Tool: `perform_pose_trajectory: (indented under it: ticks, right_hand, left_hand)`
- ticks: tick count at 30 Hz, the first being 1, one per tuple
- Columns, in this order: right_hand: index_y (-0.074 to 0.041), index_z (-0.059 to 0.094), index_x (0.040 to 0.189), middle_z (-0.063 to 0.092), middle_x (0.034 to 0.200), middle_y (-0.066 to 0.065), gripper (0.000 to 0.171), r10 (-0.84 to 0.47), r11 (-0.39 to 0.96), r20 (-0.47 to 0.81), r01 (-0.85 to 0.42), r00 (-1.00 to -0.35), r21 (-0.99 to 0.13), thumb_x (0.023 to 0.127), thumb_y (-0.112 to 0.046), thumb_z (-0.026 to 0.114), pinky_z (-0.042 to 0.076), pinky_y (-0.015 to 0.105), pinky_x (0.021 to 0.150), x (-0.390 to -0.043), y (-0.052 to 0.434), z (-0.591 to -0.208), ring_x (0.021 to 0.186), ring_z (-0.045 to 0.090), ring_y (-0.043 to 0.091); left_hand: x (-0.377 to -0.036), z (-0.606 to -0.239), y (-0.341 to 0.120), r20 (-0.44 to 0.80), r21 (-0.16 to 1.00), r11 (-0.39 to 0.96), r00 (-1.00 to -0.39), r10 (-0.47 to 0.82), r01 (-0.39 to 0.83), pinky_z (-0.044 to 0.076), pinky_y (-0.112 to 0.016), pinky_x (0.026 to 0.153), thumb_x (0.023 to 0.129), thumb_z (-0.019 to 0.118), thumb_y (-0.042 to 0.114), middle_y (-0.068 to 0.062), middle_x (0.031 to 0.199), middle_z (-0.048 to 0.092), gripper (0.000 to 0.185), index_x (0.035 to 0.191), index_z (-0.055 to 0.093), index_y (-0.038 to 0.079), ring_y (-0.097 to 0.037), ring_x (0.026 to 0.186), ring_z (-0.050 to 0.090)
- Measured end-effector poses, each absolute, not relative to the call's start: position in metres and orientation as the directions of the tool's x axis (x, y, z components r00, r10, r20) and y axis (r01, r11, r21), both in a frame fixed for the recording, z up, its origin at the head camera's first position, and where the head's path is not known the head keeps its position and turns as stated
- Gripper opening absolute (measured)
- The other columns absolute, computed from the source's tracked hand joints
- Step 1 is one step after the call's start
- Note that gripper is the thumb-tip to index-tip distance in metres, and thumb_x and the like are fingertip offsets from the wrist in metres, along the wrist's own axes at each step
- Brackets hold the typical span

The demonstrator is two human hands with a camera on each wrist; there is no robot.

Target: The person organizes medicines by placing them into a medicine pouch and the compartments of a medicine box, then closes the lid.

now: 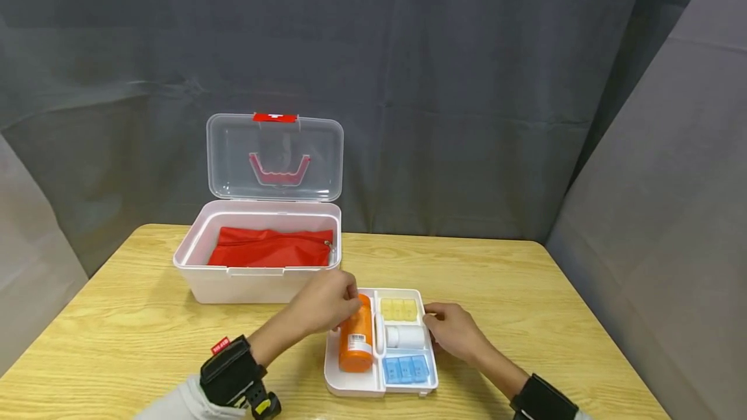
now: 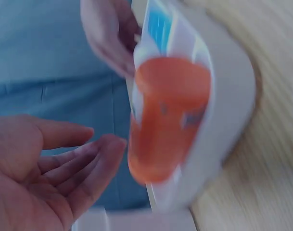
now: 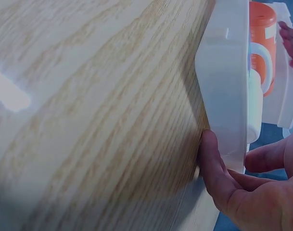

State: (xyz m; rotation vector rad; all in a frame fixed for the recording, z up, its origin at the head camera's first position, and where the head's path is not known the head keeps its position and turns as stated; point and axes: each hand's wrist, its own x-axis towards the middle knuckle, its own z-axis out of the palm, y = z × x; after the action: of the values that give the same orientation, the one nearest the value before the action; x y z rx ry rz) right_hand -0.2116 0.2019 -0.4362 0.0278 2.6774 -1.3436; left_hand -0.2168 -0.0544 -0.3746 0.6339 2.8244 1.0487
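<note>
The orange pill bottle (image 1: 357,341) lies in the left compartment of the white divided tray (image 1: 353,386) near the table's (image 1: 525,290) front edge. The left hand (image 1: 327,303) hovers at its far end, fingers relaxed and spread. The right hand (image 1: 452,329) pinches the tray's right rim.

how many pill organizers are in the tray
2. A yellow pill organizer lies in the far right compartment of the white tray; a blue pill organizer lies in the near right compartment. Others may be hidden under the red pouch.
</note>
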Motion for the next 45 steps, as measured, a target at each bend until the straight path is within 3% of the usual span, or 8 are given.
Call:
perform_pose_trajectory:
  ticks: [5, 13, 23, 29, 40, 45]
  right_hand:
    - [0.006, 0.065, 0.128, 0.071, 0.092, 0.010, 0.034, -0.039, 0.596, -0.134, 0.084, -0.990, -0.799, 0.099, -0.009, 0.053, 0.061, 0.037, 0.063, -0.211, 0.201, -0.437, 0.075, 0.066, 0.016]
    - [0.005, 0.066, 0.126, 0.072, 0.093, 0.009, 0.033, -0.043, 0.576, -0.125, 0.078, -0.991, -0.814, 0.099, -0.008, 0.054, 0.062, 0.038, 0.064, -0.211, 0.202, -0.441, 0.077, 0.067, 0.017]
    - [0.004, 0.067, 0.126, 0.073, 0.093, 0.009, 0.033, -0.039, 0.592, -0.118, 0.072, -0.992, -0.803, 0.099, -0.009, 0.054, 0.062, 0.037, 0.062, -0.210, 0.201, -0.439, 0.075, 0.069, 0.018]
    - [0.004, 0.066, 0.127, 0.073, 0.097, 0.010, 0.033, -0.042, 0.618, -0.113, 0.063, -0.993, -0.783, 0.100, -0.010, 0.054, 0.061, 0.036, 0.062, -0.210, 0.202, -0.439, 0.076, 0.067, 0.017]
    - [0.003, 0.067, 0.126, 0.074, 0.099, 0.012, 0.033, -0.039, 0.619, -0.109, 0.062, -0.993, -0.783, 0.099, -0.010, 0.054, 0.060, 0.036, 0.062, -0.211, 0.203, -0.441, 0.077, 0.068, 0.017]
    - [0.004, 0.067, 0.127, 0.074, 0.101, 0.014, 0.033, -0.040, 0.622, -0.098, 0.052, -0.994, -0.781, 0.099, -0.010, 0.055, 0.060, 0.035, 0.060, -0.211, 0.203, -0.441, 0.076, 0.068, 0.017]
  left_hand:
    - [-0.208, -0.375, -0.025, 0.163, 0.577, 0.671, -0.870, 0.465, 0.466, 0.044, -0.020, 0.049, 0.087, 0.072, 0.007, 0.005, 0.066, 0.059, 0.010, 0.078, 0.067, 0.010, -0.008, 0.057, 0.051]
    - [-0.205, -0.395, -0.005, 0.225, 0.462, 0.695, -0.831, 0.509, 0.551, 0.038, -0.018, 0.049, 0.078, 0.075, 0.006, 0.010, 0.059, 0.052, 0.018, 0.071, 0.060, 0.014, -0.006, 0.056, 0.046]
    - [-0.206, -0.397, -0.007, 0.200, 0.457, 0.730, -0.858, 0.472, 0.508, 0.038, -0.021, 0.047, 0.078, 0.077, 0.004, 0.004, 0.061, 0.055, 0.015, 0.076, 0.062, 0.008, -0.009, 0.055, 0.048]
    - [-0.208, -0.396, -0.009, 0.158, 0.464, 0.740, -0.868, 0.472, 0.487, 0.030, -0.020, 0.042, 0.081, 0.077, 0.007, 0.005, 0.053, 0.046, 0.020, 0.069, 0.062, 0.007, -0.008, 0.048, 0.044]
    - [-0.208, -0.396, -0.008, 0.124, 0.493, 0.742, -0.880, 0.458, 0.455, 0.038, -0.019, 0.039, 0.083, 0.082, 0.014, 0.010, 0.038, 0.046, 0.031, 0.061, 0.059, 0.012, -0.003, 0.036, 0.046]
    - [-0.211, -0.397, -0.008, 0.118, 0.494, 0.747, -0.885, 0.450, 0.445, 0.039, -0.020, 0.042, 0.082, 0.083, 0.015, 0.009, 0.040, 0.047, 0.031, 0.061, 0.060, 0.011, -0.005, 0.040, 0.048]
